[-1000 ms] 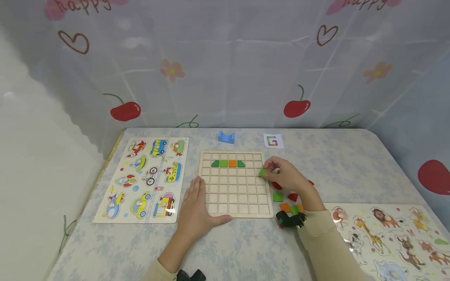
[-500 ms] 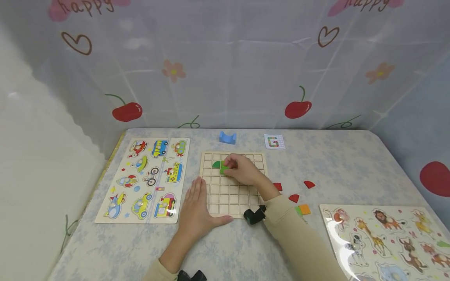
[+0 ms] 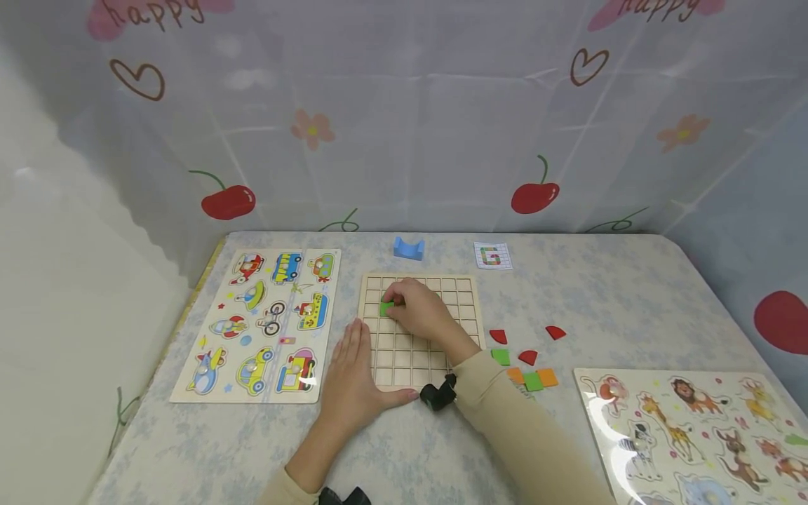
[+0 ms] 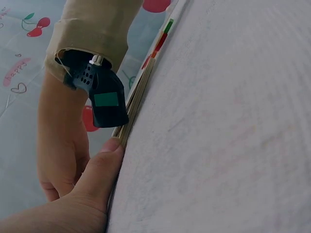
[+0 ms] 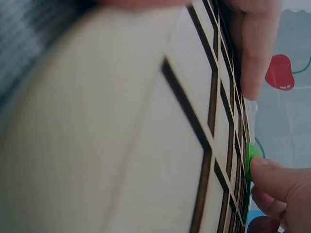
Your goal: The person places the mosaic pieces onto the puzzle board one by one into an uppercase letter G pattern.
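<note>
A wooden grid board (image 3: 416, 351) lies at the table's middle. My right hand (image 3: 413, 310) reaches over its upper left cells and pinches a green tile (image 3: 386, 307) low against the board. The right wrist view shows this green tile (image 5: 251, 160) at the board's (image 5: 146, 145) edge with a fingertip (image 5: 277, 177) on it. The hand hides the tiles set in the upper row. My left hand (image 3: 353, 372) lies flat on the table at the board's lower left corner. Its thumb (image 4: 102, 170) rests along the front edge.
Loose red, green and orange tiles (image 3: 527, 365) lie right of the board. A blue block (image 3: 408, 247) and a letter card (image 3: 492, 255) sit behind it. A vehicle puzzle (image 3: 265, 322) is to the left, an animal puzzle (image 3: 694, 435) at the front right.
My right hand carried the green tile from the board's right edge leftward across the top rows to the upper left cells. The left hand stayed put.
</note>
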A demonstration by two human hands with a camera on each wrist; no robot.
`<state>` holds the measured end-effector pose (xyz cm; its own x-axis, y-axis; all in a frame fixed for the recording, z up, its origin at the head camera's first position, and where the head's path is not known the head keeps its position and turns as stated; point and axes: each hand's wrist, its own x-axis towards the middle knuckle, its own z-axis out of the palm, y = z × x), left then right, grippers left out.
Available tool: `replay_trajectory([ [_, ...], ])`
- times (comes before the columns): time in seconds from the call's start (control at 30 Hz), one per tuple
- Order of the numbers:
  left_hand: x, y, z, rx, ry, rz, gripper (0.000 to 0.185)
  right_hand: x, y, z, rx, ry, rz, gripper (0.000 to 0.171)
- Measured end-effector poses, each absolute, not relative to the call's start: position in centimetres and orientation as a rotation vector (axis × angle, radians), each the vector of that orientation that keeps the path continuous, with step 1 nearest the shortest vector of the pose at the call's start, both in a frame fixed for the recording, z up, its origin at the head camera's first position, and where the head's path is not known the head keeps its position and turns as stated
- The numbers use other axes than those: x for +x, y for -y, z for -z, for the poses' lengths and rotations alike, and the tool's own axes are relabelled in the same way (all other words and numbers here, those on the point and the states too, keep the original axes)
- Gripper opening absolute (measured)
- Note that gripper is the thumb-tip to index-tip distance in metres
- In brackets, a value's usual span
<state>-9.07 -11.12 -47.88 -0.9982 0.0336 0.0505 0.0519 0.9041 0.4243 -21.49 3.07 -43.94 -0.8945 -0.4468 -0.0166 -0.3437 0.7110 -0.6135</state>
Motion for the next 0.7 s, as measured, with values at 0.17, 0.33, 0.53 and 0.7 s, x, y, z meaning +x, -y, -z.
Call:
replay_trajectory([
  [0.17, -9.0, 11.1, 47.8, -0.080, 3.010, 0.687, 0.143, -21.0, -3.2, 43.6, -0.630, -2.786, 0.851, 0.016],
  [0.33, -8.9, 11.0, 47.7, -0.093, 2.987, 0.711, 0.142, -20.4, -3.9, 43.1, -0.656, -2.768, 0.834, 0.014],
  [0.53, -8.9, 11.0, 47.7, -0.080, 3.003, 0.727, 0.142, -19.4, -6.3, 42.3, -0.596, -2.701, 0.957, 0.020],
  [0.7, -8.9, 11.0, 47.7, -0.060, 3.009, 0.742, 0.142, -18.4, -10.0, 41.1, -0.529, -2.656, 1.088, 0.028],
])
